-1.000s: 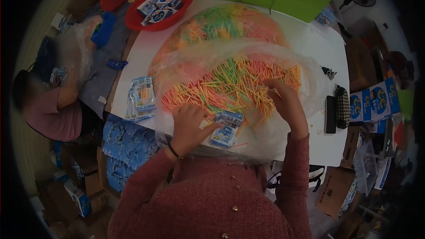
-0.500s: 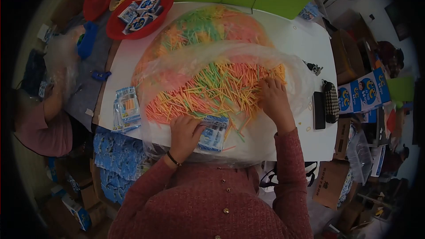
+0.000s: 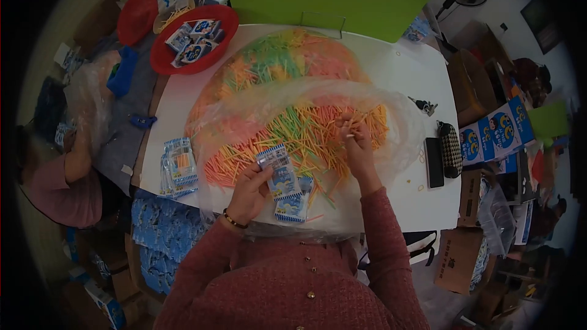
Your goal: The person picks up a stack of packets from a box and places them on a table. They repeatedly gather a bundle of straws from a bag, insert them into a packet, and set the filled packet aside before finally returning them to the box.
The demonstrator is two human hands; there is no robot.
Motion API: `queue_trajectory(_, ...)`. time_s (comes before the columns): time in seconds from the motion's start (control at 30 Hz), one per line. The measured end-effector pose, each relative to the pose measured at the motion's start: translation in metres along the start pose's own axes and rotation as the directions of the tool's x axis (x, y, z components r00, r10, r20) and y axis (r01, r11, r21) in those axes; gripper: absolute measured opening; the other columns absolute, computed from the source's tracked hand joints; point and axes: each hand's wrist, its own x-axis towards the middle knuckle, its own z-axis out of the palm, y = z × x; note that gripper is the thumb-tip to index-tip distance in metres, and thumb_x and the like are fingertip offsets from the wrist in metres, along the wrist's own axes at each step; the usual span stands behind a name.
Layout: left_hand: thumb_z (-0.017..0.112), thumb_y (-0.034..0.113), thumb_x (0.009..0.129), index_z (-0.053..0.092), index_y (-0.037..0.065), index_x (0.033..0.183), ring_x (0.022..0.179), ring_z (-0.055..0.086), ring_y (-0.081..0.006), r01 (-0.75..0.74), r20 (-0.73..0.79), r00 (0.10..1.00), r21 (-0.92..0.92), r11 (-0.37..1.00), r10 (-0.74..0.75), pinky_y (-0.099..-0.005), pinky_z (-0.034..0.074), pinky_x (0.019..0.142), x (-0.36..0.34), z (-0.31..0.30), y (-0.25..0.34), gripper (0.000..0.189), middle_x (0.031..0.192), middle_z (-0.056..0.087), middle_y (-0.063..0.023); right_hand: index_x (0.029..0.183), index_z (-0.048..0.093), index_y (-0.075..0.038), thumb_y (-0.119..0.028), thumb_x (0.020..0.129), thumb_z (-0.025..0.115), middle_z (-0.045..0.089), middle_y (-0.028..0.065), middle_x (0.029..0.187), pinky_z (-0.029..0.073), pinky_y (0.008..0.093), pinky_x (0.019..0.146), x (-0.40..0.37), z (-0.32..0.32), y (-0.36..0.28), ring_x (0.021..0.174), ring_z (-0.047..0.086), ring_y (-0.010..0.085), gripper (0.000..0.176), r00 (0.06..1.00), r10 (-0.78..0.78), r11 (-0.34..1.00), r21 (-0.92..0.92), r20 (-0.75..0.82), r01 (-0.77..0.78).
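My left hand (image 3: 247, 195) pinches the edge of a small blue-and-white packet (image 3: 281, 172), lifted in front of the pile. Another such packet (image 3: 292, 208) lies on the table beneath it, partly covered. Over the heap of thin pink, yellow, green and orange sticks (image 3: 287, 128), my right hand (image 3: 359, 146) is closed on a few sticks, their tips showing above the fingers. The heap lies in a large clear plastic bag (image 3: 403, 125), its mouth towards me. Left of the bag is a small stack of packets (image 3: 179, 162), the top one with sticks showing.
A red basin (image 3: 162, 61) with filled packets stands at the back left. Keys (image 3: 422, 106), a black phone (image 3: 434, 162) and a checked pouch (image 3: 450, 150) lie at the right. Many blue packets (image 3: 165, 226) fill a box at front left. Another person (image 3: 64, 171) sits at the left.
My left hand has raised a packet from the table. My right hand has lifted out of the pile, moved slightly left, and now holds a few sticks. The view has tilted slightly.
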Motion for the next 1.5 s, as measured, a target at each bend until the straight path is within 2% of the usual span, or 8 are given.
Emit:
queue_trajectory(0.37, 0.049, 0.016, 0.101, 0.058, 0.0, 0.121, 0.1, 0.065, -0.0161, 0.262, 0.109, 0.963, -0.175, 0.949, -0.245, -0.0316, 0.053, 0.089, 0.006, 0.019, -0.002, 0.026, 0.114, 0.066, -0.0075, 0.111, 0.059, -0.004, -0.015, 0.102, 0.046, 0.061, 0.0015, 0.094, 0.046, 0.0256, 0.08, 0.005, -0.004, 0.002, 0.091, 0.056, 0.0094, 0.019, 0.988, 0.097, 0.983, 0.168, -0.116, -0.077)
queue_trajectory(0.67, 0.047, 0.02, 0.103, 0.059, 0.0, 0.12, 0.1, 0.065, -0.0168, 0.076, 0.098, 0.993, -0.052, 0.996, -0.071, -0.0334, 0.054, 0.089, 0.016, 0.019, -0.007, 0.028, 0.112, 0.067, -0.007, 0.111, 0.06, -0.006, -0.014, 0.102, 0.046, 0.063, 0.0034, 0.095, 0.048, 0.0254, 0.074, -0.002, -0.018, 0.039, 0.086, 0.059, 0.0111, 0.018, 0.952, -0.224, 0.763, -0.57, 0.208, 0.304)
queue_trajectory(0.73, 0.047, 0.02, 0.103, 0.057, 0.001, 0.123, 0.103, 0.064, -0.0174, 0.108, 0.096, 0.991, -0.125, 0.986, -0.097, -0.0342, 0.053, 0.091, 0.017, 0.015, -0.008, 0.03, 0.115, 0.065, -0.0071, 0.108, 0.06, -0.007, -0.016, 0.103, 0.046, 0.063, 0.0023, 0.09, 0.046, 0.0217, 0.066, 0.003, -0.02, 0.019, 0.075, 0.057, 0.009, 0.018, 0.976, 0.215, 0.976, -0.033, 0.011, -0.215)
queue_trajectory(0.87, 0.046, 0.018, 0.103, 0.052, 0.002, 0.129, 0.112, 0.061, -0.0203, 0.246, 0.108, 0.968, -0.273, 0.93, -0.225, -0.0374, 0.049, 0.099, 0.016, 0.019, 0.0, 0.032, 0.122, 0.062, -0.0088, 0.103, 0.06, -0.007, -0.019, 0.103, 0.046, 0.063, 0.0015, 0.089, 0.043, 0.0205, 0.062, 0.019, -0.027, -0.001, 0.068, 0.054, 0.0061, 0.019, 0.972, 0.17, 0.98, 0.128, -0.162, -0.151)
queue_trajectory(0.97, 0.047, 0.015, 0.102, 0.053, 0.0, 0.126, 0.11, 0.062, -0.0204, 0.263, 0.128, 0.961, -0.165, 0.951, -0.244, -0.0381, 0.05, 0.097, 0.009, 0.022, 0.0, 0.028, 0.121, 0.063, -0.0095, 0.096, 0.057, -0.004, -0.022, 0.101, 0.05, 0.063, 0.0062, 0.085, 0.045, 0.0275, 0.061, 0.02, -0.033, -0.013, 0.067, 0.058, 0.0161, 0.02, 0.993, 0.088, 0.969, -0.223, -0.076, -0.103)
queue_trajectory(1.03, 0.047, 0.014, 0.102, 0.053, 0.0, 0.125, 0.11, 0.062, -0.0203, 0.259, 0.113, 0.963, -0.152, 0.954, -0.244, -0.0376, 0.05, 0.097, 0.006, 0.019, -0.005, 0.028, 0.121, 0.062, -0.0097, 0.092, 0.055, -0.001, -0.021, 0.094, 0.059, 0.059, 0.0123, 0.08, 0.047, 0.0363, 0.062, 0.011, -0.02, -0.026, 0.071, 0.059, 0.0258, 0.02, 0.99, 0.055, 0.508, -0.857, 0.129, 0.084)
queue_trajectory(1.23, 0.049, 0.013, 0.101, 0.055, 0.0, 0.123, 0.107, 0.063, -0.0191, 0.256, 0.099, 0.965, -0.165, 0.952, -0.243, -0.0358, 0.051, 0.096, 0.008, 0.017, -0.012, 0.026, 0.118, 0.064, -0.0092, 0.086, 0.053, -0.001, -0.019, 0.079, 0.074, 0.057, 0.0184, 0.081, 0.046, 0.0455, 0.07, -0.023, 0.017, -0.003, 0.083, 0.058, 0.0374, 0.03, 0.937, -0.016, 0.328, -0.883, 0.35, 0.335)
queue_trajectory(1.5, 0.049, 0.014, 0.101, 0.058, 0.001, 0.12, 0.104, 0.064, -0.0182, 0.147, 0.016, 0.989, -0.101, 0.984, -0.146, -0.0355, 0.053, 0.092, 0.005, 0.005, 0.002, 0.024, 0.115, 0.065, -0.0086, 0.101, 0.058, -0.001, -0.015, 0.09, 0.063, 0.058, 0.0109, 0.085, 0.046, 0.0349, 0.077, -0.002, -0.029, 0.002, 0.083, 0.056, 0.0259, 0.019, 0.959, 0.037, 0.699, -0.693, 0.282, 0.176)
